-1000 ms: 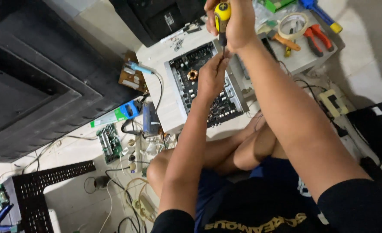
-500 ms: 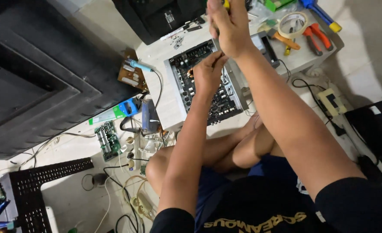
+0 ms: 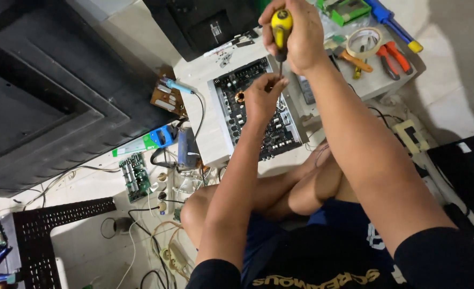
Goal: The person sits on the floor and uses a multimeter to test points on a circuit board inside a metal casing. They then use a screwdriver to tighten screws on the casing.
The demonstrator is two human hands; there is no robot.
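My right hand [image 3: 301, 40] grips the yellow-and-black handle of a screwdriver [image 3: 281, 29], held upright with its shaft pointing down. My left hand [image 3: 262, 96] pinches the lower end of the shaft, right above a large black circuit board [image 3: 242, 80] in a grey metal frame. The board lies on a low white table [image 3: 207, 115] in front of my crossed legs. The screwdriver's tip is hidden behind my left fingers.
Orange pliers [image 3: 393, 56], a roll of tape [image 3: 364, 40] and a blue-handled tool [image 3: 392, 24] lie at the table's far right. A small brown board [image 3: 167, 97], a green board [image 3: 135, 176], cables and a perforated black panel [image 3: 49, 219] lie on the floor at left.
The view has shifted slightly, so the screwdriver's yellow handle is back in the picture. Both hands stay on the screwdriver over the board.
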